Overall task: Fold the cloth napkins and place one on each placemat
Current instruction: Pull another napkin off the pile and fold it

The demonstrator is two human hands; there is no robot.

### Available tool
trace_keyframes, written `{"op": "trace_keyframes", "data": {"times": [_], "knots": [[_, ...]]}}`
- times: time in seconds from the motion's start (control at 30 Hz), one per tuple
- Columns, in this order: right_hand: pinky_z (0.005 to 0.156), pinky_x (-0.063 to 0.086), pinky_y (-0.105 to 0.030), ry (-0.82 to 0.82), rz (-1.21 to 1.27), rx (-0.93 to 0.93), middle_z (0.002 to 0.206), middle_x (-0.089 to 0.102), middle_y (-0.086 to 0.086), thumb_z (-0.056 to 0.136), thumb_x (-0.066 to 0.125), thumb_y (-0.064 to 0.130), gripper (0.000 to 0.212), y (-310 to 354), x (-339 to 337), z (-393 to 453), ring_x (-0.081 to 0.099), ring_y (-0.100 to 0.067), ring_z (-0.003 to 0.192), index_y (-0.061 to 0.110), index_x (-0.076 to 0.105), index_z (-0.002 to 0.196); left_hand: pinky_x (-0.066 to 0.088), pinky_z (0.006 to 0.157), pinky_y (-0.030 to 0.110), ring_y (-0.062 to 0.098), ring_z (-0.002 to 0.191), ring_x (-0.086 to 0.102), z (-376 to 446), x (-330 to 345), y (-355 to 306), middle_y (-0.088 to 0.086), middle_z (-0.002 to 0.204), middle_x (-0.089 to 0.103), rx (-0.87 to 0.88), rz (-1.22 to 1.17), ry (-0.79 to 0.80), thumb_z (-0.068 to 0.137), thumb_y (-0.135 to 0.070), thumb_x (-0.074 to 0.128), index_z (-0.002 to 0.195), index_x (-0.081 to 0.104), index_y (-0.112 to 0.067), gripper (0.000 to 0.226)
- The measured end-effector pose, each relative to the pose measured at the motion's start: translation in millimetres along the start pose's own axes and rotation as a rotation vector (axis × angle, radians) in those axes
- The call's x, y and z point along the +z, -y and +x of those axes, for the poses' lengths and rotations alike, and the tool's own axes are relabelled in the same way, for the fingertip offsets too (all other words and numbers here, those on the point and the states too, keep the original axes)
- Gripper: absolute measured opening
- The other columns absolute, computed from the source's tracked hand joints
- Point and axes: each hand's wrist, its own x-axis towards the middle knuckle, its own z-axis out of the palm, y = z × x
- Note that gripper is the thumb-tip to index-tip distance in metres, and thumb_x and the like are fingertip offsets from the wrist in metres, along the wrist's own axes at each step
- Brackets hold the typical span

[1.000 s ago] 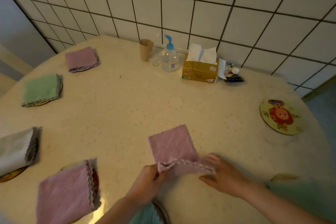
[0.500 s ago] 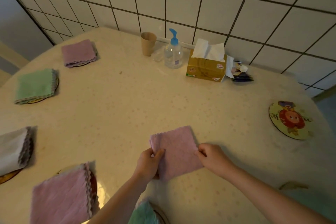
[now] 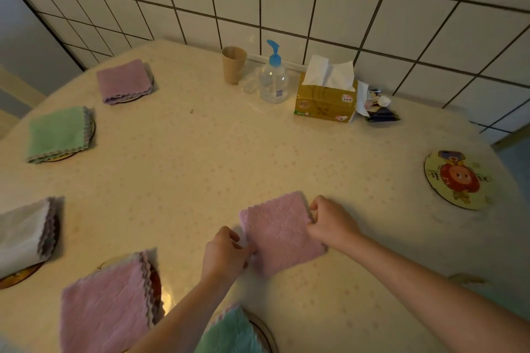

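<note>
A folded pink napkin (image 3: pixel 282 233) lies flat on the table in front of me. My left hand (image 3: pixel 225 255) pinches its near left edge. At its right edge, my right hand (image 3: pixel 329 222) pinches the cloth with curled fingers. A bare round placemat with a cartoon picture (image 3: pixel 456 179) lies at the right. Folded napkins cover other placemats: purple (image 3: pixel 123 82), green (image 3: pixel 57 133), white (image 3: pixel 24 233), pink (image 3: pixel 106 304) and teal (image 3: pixel 229 332) at the bottom edge.
Against the tiled wall stand a brown cup (image 3: pixel 233 64), a pump bottle (image 3: pixel 274 77), a tissue box (image 3: pixel 327 94) and small packets (image 3: pixel 378 107). The round table's cloth (image 3: pixel 200 166) drops off at the right. Another mat's edge (image 3: pixel 469 279) peeks out near my right arm.
The pink napkin went from half-folded to a flat folded square. My right hand shifted up along its right edge and my left hand slid to its left edge.
</note>
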Motion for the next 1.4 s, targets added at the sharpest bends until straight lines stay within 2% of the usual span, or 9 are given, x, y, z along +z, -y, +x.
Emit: {"op": "trace_keyframes", "data": {"times": [0.27, 0.43, 0.57, 0.67, 0.8, 0.9, 1.13, 1.27, 1.4], "knots": [[0.082, 0.048, -0.035, 0.003, 0.086, 0.229, 0.122, 0.053, -0.016, 0.079, 0.065, 0.041, 0.061, 26, 15, -2, 0.057, -0.034, 0.109, 0.004, 0.041, 0.120, 0.052, 0.058, 0.034, 0.025, 0.072, 0.063, 5, 18, -2, 0.006, 0.081, 0.064, 0.026, 0.074, -0.063, 0.072, -0.020, 0.069, 0.088, 0.054, -0.012, 0.024], [0.078, 0.047, -0.030, 0.053, 0.177, 0.387, 0.123, 0.058, -0.014, 0.074, 0.066, 0.053, 0.072, 16, 24, -20, 0.059, -0.030, 0.109, 0.004, 0.045, 0.122, 0.042, 0.053, 0.025, 0.021, 0.070, 0.061, 10, 25, -6, 0.004, 0.077, 0.068, -0.039, -0.067, 0.004, 0.072, -0.011, 0.068, 0.087, 0.065, -0.011, 0.016], [0.079, 0.054, -0.031, 0.147, 0.683, 0.449, 0.108, 0.066, -0.010, 0.076, 0.073, 0.039, 0.055, 1, 19, -33, 0.065, -0.024, 0.098, 0.005, 0.057, 0.117, 0.041, 0.058, 0.030, 0.023, 0.060, 0.050, -6, 22, -23, 0.011, 0.060, 0.057, -0.082, -0.440, 0.172, 0.078, 0.004, 0.061, 0.072, 0.066, 0.000, 0.009], [0.053, 0.046, -0.019, 0.235, 0.951, 0.508, 0.088, 0.064, -0.003, 0.072, 0.076, 0.031, 0.042, -11, 7, -52, 0.063, -0.017, 0.076, 0.014, 0.059, 0.106, 0.036, 0.058, 0.032, 0.024, 0.063, 0.045, -16, 19, -31, 0.014, 0.067, 0.047, -0.108, -0.612, 0.249, 0.081, 0.008, 0.053, 0.071, 0.056, -0.003, 0.015], [0.064, 0.045, -0.029, 0.316, 1.049, 0.445, 0.081, 0.067, -0.002, 0.074, 0.068, 0.019, 0.026, -53, -13, -73, 0.065, -0.017, 0.078, 0.020, 0.059, 0.099, 0.046, 0.062, 0.036, 0.027, 0.072, 0.050, -34, 40, -45, 0.014, 0.077, 0.051, -0.120, -0.756, 0.315, 0.079, 0.013, 0.047, 0.088, 0.058, 0.001, 0.019], [0.069, 0.046, -0.033, 0.229, 1.169, 0.350, 0.083, 0.068, -0.002, 0.078, 0.067, 0.010, 0.019, -87, -28, -83, 0.066, -0.017, 0.080, 0.019, 0.059, 0.092, 0.050, 0.064, 0.037, 0.027, 0.071, 0.051, -53, 66, -56, 0.013, 0.077, 0.055, -0.097, -0.793, 0.372, 0.078, 0.014, 0.045, 0.095, 0.061, 0.002, 0.026], [0.076, 0.054, -0.046, 0.162, 1.334, 0.203, 0.082, 0.058, -0.013, 0.080, 0.052, -0.005, 0.024, -181, -75, -96, 0.059, -0.027, 0.073, 0.013, 0.056, 0.095, 0.051, 0.064, 0.035, 0.024, 0.069, 0.051, -122, 164, -83, 0.014, 0.078, 0.053, -0.072, -0.882, 0.388, 0.077, 0.016, 0.047, 0.096, 0.058, -0.003, 0.029], [0.068, 0.056, -0.042, 0.223, 1.266, 0.111, 0.080, 0.054, -0.012, 0.081, 0.049, -0.008, 0.024, -244, -103, -110, 0.056, -0.027, 0.074, 0.011, 0.054, 0.096, 0.054, 0.073, 0.042, 0.028, 0.080, 0.063, -156, 222, -98, 0.013, 0.090, 0.067, -0.089, -0.944, 0.349, 0.080, 0.003, 0.060, 0.109, 0.061, -0.008, 0.031], [0.070, 0.055, -0.039, 0.237, 1.223, 0.117, 0.087, 0.060, -0.010, 0.079, 0.052, -0.005, 0.023, -303, -132, -114, 0.060, -0.026, 0.080, 0.014, 0.057, 0.090, 0.055, 0.072, 0.041, 0.028, 0.078, 0.066, -179, 263, -117, 0.013, 0.086, 0.067, -0.114, -0.971, 0.227, 0.083, -0.009, 0.067, 0.098, 0.059, -0.006, 0.017]]}}
